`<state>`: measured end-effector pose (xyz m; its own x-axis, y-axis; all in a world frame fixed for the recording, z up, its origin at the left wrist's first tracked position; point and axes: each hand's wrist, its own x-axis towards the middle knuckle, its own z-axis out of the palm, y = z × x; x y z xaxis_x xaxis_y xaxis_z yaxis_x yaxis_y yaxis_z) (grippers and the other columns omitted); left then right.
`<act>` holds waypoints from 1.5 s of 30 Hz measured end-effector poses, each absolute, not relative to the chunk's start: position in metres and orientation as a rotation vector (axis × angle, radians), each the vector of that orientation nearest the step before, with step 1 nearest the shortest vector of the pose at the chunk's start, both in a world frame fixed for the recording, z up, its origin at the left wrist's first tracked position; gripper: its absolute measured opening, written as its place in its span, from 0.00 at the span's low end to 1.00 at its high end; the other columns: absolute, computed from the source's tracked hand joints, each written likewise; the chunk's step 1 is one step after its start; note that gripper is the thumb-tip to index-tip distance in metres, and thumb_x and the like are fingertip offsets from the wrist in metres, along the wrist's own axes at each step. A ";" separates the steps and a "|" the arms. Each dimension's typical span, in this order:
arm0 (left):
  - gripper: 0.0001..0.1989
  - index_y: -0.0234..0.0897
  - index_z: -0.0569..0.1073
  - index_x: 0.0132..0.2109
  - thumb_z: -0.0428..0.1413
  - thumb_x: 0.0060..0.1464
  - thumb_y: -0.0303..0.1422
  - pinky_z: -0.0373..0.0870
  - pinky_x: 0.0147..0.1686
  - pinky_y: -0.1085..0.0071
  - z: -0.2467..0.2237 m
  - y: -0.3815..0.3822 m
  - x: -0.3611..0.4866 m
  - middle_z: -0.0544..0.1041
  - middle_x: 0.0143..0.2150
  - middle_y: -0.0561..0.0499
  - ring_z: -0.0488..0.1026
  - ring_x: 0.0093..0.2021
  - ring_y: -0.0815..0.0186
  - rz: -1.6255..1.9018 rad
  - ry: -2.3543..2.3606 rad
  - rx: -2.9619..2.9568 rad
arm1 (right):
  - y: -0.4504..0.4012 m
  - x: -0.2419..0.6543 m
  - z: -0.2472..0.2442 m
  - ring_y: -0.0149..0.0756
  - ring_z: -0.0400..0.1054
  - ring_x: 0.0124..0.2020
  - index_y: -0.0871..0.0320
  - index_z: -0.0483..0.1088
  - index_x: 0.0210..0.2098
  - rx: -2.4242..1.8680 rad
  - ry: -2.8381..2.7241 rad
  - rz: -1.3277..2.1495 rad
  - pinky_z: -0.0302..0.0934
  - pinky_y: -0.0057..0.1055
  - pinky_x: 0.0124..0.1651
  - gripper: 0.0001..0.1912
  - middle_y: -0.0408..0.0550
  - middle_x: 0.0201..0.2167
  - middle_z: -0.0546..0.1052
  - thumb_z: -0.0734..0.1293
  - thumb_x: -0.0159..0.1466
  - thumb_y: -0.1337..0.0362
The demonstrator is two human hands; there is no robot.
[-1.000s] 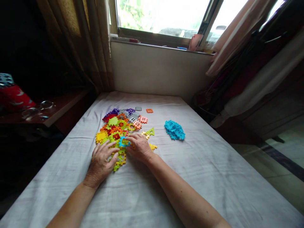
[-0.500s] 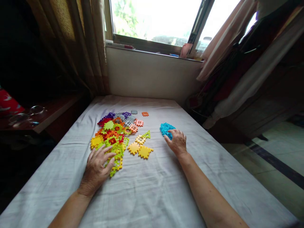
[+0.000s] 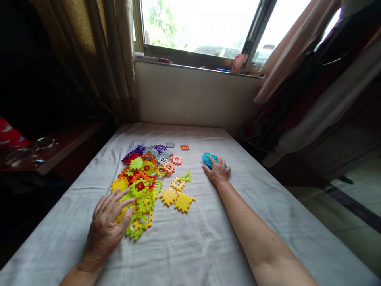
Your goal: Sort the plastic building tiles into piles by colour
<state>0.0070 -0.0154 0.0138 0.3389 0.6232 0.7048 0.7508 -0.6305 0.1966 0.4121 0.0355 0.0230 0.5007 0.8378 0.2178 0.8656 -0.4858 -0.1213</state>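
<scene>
My left hand (image 3: 109, 221) lies at the near left edge of a heap of plastic building tiles, its fingers stretched over yellow and lime-green tiles (image 3: 145, 201). Nothing shows gripped in it. My right hand (image 3: 218, 171) rests with spread fingers on a small pile of blue tiles (image 3: 208, 159), partly covering it. Between the two hands lie two solid yellow tiles (image 3: 183, 202), a pale yellow window tile (image 3: 177, 183) and a green triangle tile (image 3: 187, 176).
Purple tiles (image 3: 137, 149), grey tiles and red ones make up the heap's far part. A lone orange tile (image 3: 185, 147) lies beyond it on the sheet (image 3: 190, 254). Eyeglasses (image 3: 45, 143) sit on a dark side table at left. Clothes hang at right.
My right hand has come down farther over the blue tiles, its fingers spreading. My left hand has drawn back slightly toward me and left, uncovering more green tiles. The view has shifted a little.
</scene>
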 end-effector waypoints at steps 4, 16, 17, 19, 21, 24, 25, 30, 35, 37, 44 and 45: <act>0.10 0.45 0.75 0.46 0.52 0.59 0.35 0.59 0.63 0.47 0.013 -0.012 -0.002 0.77 0.54 0.46 0.70 0.59 0.52 -1.199 -1.320 -2.389 | 0.071 0.432 0.024 0.51 0.52 0.64 0.43 0.62 0.64 -2.543 -1.426 -0.174 0.49 0.61 0.60 0.26 0.53 0.67 0.60 0.57 0.67 0.48; 0.11 0.48 0.74 0.48 0.52 0.58 0.35 0.59 0.65 0.52 0.001 -0.013 -0.017 0.74 0.57 0.49 0.70 0.59 0.55 -1.132 -1.511 -2.463 | 0.158 0.508 0.009 0.55 0.55 0.60 0.50 0.65 0.61 -2.589 -1.142 -0.244 0.48 0.64 0.57 0.27 0.60 0.61 0.63 0.56 0.67 0.48; 0.11 0.48 0.73 0.48 0.52 0.59 0.35 0.59 0.65 0.52 0.000 -0.013 -0.018 0.73 0.58 0.49 0.69 0.60 0.55 -1.131 -1.531 -2.462 | 0.160 0.510 0.007 0.56 0.54 0.61 0.51 0.63 0.63 -2.576 -1.115 -0.280 0.48 0.65 0.58 0.29 0.62 0.63 0.61 0.56 0.66 0.48; 0.11 0.48 0.73 0.48 0.52 0.59 0.36 0.59 0.65 0.52 0.000 -0.013 -0.018 0.73 0.58 0.49 0.69 0.60 0.56 -1.129 -1.550 -2.450 | 0.160 0.512 0.003 0.58 0.50 0.64 0.53 0.59 0.66 -2.518 -1.107 -0.386 0.45 0.66 0.58 0.32 0.64 0.66 0.55 0.56 0.66 0.47; 0.11 0.48 0.73 0.49 0.51 0.60 0.36 0.59 0.65 0.53 -0.001 -0.012 -0.017 0.73 0.58 0.50 0.69 0.60 0.56 -1.117 -1.549 -2.436 | 0.155 0.510 0.001 0.58 0.46 0.66 0.54 0.57 0.67 -2.446 -1.161 -0.491 0.43 0.67 0.59 0.33 0.64 0.68 0.51 0.56 0.67 0.47; 0.16 0.47 0.71 0.54 0.50 0.60 0.40 0.59 0.64 0.53 -0.003 -0.010 -0.011 0.72 0.59 0.47 0.68 0.61 0.55 -1.062 -1.570 -2.423 | 0.146 0.497 0.002 0.55 0.45 0.67 0.56 0.59 0.65 -2.373 -1.309 -0.574 0.39 0.66 0.61 0.30 0.63 0.68 0.52 0.55 0.68 0.50; 0.19 0.46 0.69 0.57 0.50 0.60 0.41 0.59 0.64 0.52 -0.004 -0.010 -0.009 0.71 0.61 0.46 0.67 0.62 0.54 -1.033 -1.590 -2.412 | 0.144 0.489 0.003 0.54 0.46 0.67 0.56 0.59 0.65 -2.353 -1.374 -0.579 0.39 0.64 0.62 0.29 0.62 0.69 0.53 0.55 0.68 0.52; 0.33 0.41 0.61 0.66 0.49 0.58 0.50 0.53 0.66 0.48 -0.011 -0.014 0.000 0.65 0.67 0.40 0.60 0.67 0.51 -0.836 -1.722 -2.369 | 0.158 0.411 0.020 0.50 0.51 0.66 0.51 0.58 0.67 -2.281 -1.680 -0.168 0.50 0.51 0.63 0.30 0.56 0.68 0.58 0.55 0.68 0.48; 0.29 0.44 0.67 0.63 0.52 0.57 0.48 0.56 0.64 0.50 -0.011 -0.015 0.004 0.66 0.66 0.44 0.59 0.67 0.53 -0.752 -1.737 -2.448 | 0.188 0.319 0.049 0.52 0.55 0.66 0.46 0.57 0.67 -2.245 -1.707 0.398 0.52 0.56 0.62 0.38 0.56 0.67 0.61 0.51 0.64 0.36; 0.29 0.44 0.65 0.64 0.52 0.57 0.47 0.55 0.65 0.50 -0.009 -0.016 0.005 0.67 0.66 0.44 0.60 0.67 0.53 -0.769 -1.725 -2.465 | 0.195 0.290 0.058 0.53 0.56 0.65 0.47 0.56 0.67 -2.155 -1.796 0.467 0.52 0.56 0.62 0.41 0.56 0.66 0.62 0.51 0.63 0.33; 0.36 0.41 0.56 0.69 0.52 0.58 0.48 0.49 0.66 0.48 -0.003 -0.019 0.012 0.58 0.70 0.40 0.53 0.70 0.52 -0.816 -1.781 -2.413 | 0.178 0.219 0.073 0.53 0.60 0.62 0.44 0.63 0.63 -1.856 -2.281 0.473 0.58 0.48 0.60 0.39 0.51 0.62 0.68 0.63 0.57 0.35; 0.36 0.41 0.56 0.69 0.52 0.57 0.48 0.49 0.66 0.48 -0.003 -0.019 0.013 0.58 0.71 0.40 0.52 0.70 0.52 -0.820 -1.791 -2.398 | 0.170 0.217 0.074 0.51 0.63 0.60 0.45 0.64 0.62 -1.835 -2.309 0.461 0.59 0.45 0.58 0.37 0.50 0.60 0.70 0.65 0.57 0.37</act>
<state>0.0129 -0.0193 -0.0034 0.1944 0.8814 0.4305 0.9016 -0.3334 0.2755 0.2166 0.1695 0.0736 -0.2368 0.9692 -0.0683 0.9211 0.2016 -0.3331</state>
